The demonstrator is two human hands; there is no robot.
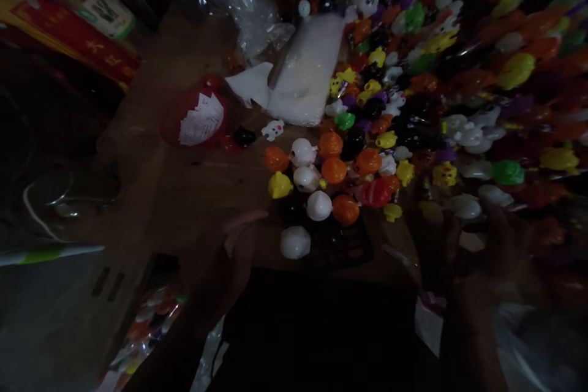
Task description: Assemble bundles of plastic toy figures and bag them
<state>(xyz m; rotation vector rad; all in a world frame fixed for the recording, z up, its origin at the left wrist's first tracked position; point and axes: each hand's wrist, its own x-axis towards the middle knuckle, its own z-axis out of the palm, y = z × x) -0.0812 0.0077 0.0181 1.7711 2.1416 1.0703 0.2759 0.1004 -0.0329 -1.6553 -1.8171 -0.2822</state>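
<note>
Extending w/ fingers loosely open, L hand (239,242) is just left of a white toy (295,242), which sits by the L end of a blk tray (362,250). R hand (500,245), in shadow, is at the near edge of the toy pile (468,82); grip: can't tell. Orange/white/yellow toy cluster (334,169) lies beyond & partly over tray.

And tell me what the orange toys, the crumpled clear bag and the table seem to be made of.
Orange toys: probably smooth, glossy plastic or rubber, going by their bright highlights.
Clear bag: apparently thin plastic film, see-through, wrinkled and glinting.
Table: apparently wood, dull brown, though the dimness leaves a printed surface possible.
</note>
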